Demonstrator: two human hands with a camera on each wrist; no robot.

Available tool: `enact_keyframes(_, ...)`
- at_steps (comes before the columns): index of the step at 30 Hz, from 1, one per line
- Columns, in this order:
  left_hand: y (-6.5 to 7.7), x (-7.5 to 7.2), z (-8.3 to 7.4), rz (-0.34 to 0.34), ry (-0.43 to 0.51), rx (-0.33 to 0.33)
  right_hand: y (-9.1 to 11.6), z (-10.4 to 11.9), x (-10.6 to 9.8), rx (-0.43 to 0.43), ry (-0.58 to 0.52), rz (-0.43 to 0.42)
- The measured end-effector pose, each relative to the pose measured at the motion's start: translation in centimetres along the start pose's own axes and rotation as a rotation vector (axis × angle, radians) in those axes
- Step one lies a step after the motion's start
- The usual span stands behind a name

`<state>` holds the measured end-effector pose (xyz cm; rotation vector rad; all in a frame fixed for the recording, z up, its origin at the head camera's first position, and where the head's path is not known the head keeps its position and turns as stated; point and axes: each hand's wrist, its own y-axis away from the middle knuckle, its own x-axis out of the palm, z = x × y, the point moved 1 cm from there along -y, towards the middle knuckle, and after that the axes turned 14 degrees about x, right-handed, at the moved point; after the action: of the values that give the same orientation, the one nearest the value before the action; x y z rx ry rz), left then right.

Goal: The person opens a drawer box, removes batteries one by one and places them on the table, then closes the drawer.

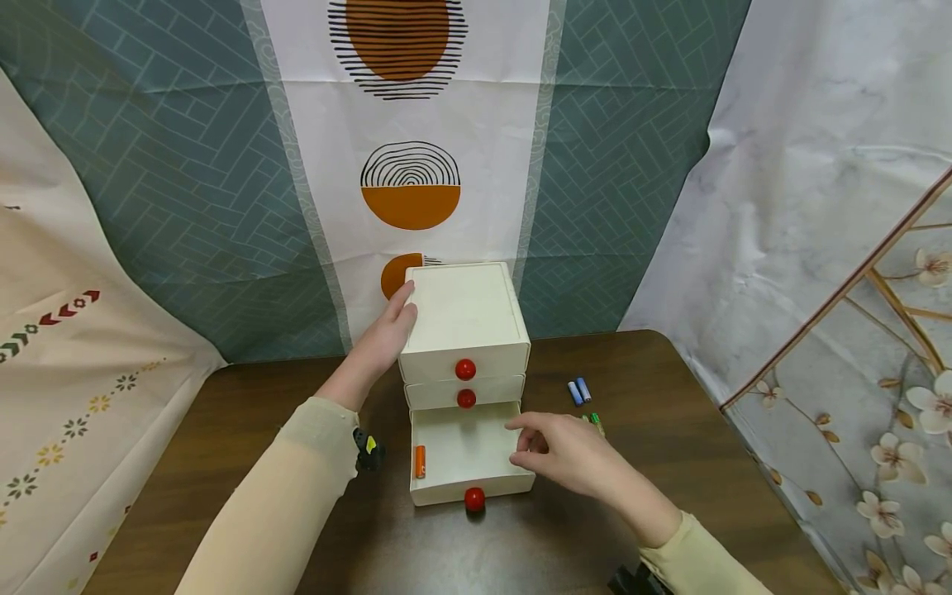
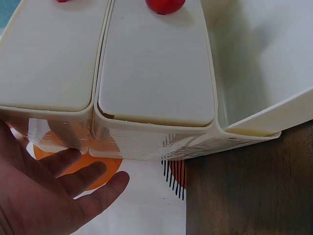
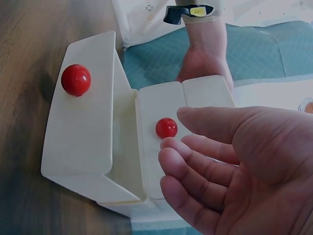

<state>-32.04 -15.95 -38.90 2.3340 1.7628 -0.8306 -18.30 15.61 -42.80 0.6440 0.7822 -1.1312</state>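
Note:
A white three-drawer cabinet [image 1: 467, 306] with red knobs stands on the table, its bottom drawer [image 1: 464, 463] pulled out. Inside that drawer, by the left wall, lies an orange battery [image 1: 420, 462]. My left hand [image 1: 388, 330] rests against the upper left side of the cabinet, fingers extended; the left wrist view shows the fingers [image 2: 95, 196] spread beside the casing. Over the drawer's right edge hovers my right hand [image 1: 561, 450], its fingers loosely bent with nothing between them. In the right wrist view the palm [image 3: 264, 161] faces the cabinet front and a red knob [image 3: 167, 128].
Two blue batteries [image 1: 583, 389] lie on the brown table [image 1: 632, 380] right of the cabinet. Nearer, green batteries [image 1: 597, 420] are partly hidden behind my right hand. A patterned cloth [image 1: 625, 165] hangs behind the table, and a floral one [image 1: 855, 413] on the right.

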Motion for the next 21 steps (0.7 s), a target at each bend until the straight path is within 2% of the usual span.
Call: enact_keyframes(21, 0.2, 0.1, 0.1, -0.004, 0.023, 0.012, -1.5, 1.9, 1.8, -0.026, 0.003, 0.022)
